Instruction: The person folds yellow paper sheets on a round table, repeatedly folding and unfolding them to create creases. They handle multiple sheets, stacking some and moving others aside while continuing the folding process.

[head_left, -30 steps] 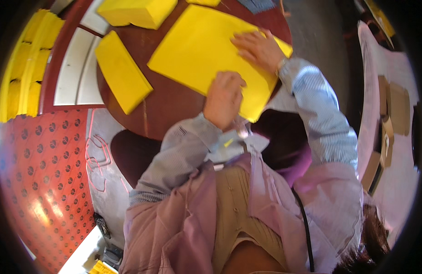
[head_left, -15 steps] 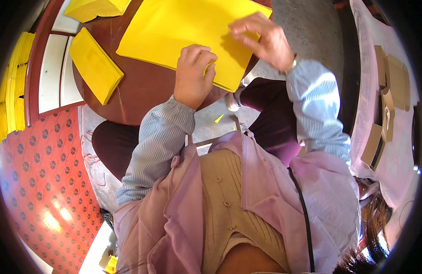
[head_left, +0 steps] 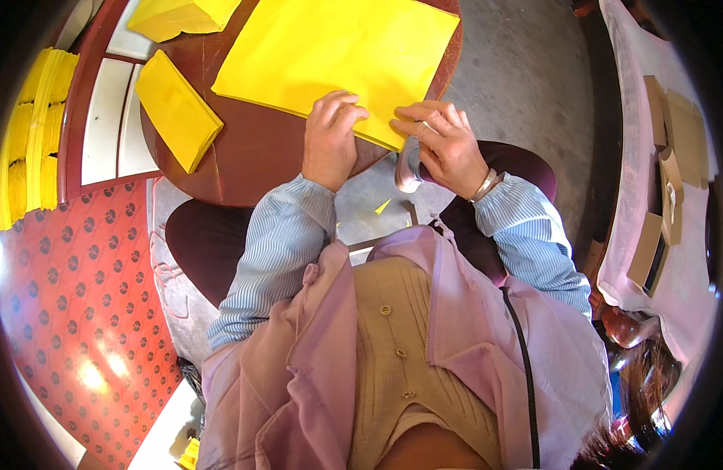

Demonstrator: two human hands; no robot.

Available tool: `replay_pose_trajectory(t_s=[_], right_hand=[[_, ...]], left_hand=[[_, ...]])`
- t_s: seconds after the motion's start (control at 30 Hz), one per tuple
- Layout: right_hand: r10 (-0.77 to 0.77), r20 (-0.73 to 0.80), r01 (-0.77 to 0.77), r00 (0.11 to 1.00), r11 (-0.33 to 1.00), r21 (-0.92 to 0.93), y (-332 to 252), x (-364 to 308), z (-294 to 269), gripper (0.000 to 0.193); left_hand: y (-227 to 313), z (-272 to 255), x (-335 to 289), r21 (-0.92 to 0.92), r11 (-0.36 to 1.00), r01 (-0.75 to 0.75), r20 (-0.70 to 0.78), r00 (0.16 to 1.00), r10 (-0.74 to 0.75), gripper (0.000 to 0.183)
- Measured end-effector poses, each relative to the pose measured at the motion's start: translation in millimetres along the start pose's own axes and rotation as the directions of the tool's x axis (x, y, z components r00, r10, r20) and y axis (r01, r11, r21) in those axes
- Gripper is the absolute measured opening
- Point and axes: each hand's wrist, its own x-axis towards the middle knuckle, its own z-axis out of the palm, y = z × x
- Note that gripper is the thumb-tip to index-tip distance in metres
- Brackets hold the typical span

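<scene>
far-left rim: yellow sheet piles (head_left: pixel 32 149), packed in rows beside a dark red frame (head_left: pixel 81 102) with white panels (head_left: pixel 103 117).
lower left: a shiny red patterned sheet (head_left: pixel 87 298) stands or lies below the frame; which, cannot tell.
table, left part: a narrow folded yellow bundle (head_left: pixel 177 110) lies slantwise on the round red-brown tabletop (head_left: pixel 260 145), with a yellow block (head_left: pixel 185 17) near it at the upper edge of view.
left hand (head_left: pixel 328 145): at the near edge of the large yellow sheet stack (head_left: pixel 338 55); fingers loosely curled, thumb near the forefinger; whether they pinch the edge, cannot tell.
large yellow sheet stack: flat on the tabletop, one corner pointing toward the person, between the hands.
floor under that corner: a small yellow scrap (head_left: pixel 383 206) and, just right of it, a shoe (head_left: pixel 408 166).
right hand (head_left: pixel 449 150): fingers bent over the near corner of the stack; grip, cannot tell; a bracelet (head_left: pixel 484 186) circles the wrist.
far right: brown cardboard boxes (head_left: pixel 673 188) on a pink cloth (head_left: pixel 624 235).
</scene>
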Motion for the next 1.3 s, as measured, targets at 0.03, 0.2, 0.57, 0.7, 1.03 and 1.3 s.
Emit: replay_pose_trajectory(t_s=[0.03,0.2,0.57,0.7,1.03,1.3], right_hand=[[-0.007,0.01,0.008,1.0,1.0,-0.028,-1,-1,0,0.051],[-0.019,0.043,0.022,0.999,0.997,-0.078,-2,0,1,0.052],[-0.067,0.054,0.068,0.996,0.997,-0.026,1,1,1,0.046],[-0.032,0.039,0.036,0.999,0.993,-0.116,-1,1,3,0.05],[-0.049,0.061,0.057,0.997,0.989,-0.138,-5,2,4,0.05],[-0.02,0.057,0.02,0.998,1.0,0.014,0,2,-4,0.045]], left_hand=[[-3,-1,-1,0.003,1.0,0.009,-0.001,1.0,-0.009,0.027],[-8,-9,-5,0.0,0.999,0.043,0.001,0.999,-0.043,0.023],[-48,-31,10,0.27,0.962,0.048,-0.076,0.997,-0.028,0.018],[-70,-41,8,0.279,0.956,0.086,-0.082,0.995,-0.065,0.017],[-71,-49,11,0.2,0.976,0.085,-0.145,0.988,-0.056,0.018],[15,-10,13,-0.256,0.958,0.128,0.038,0.992,-0.122,0.025]])
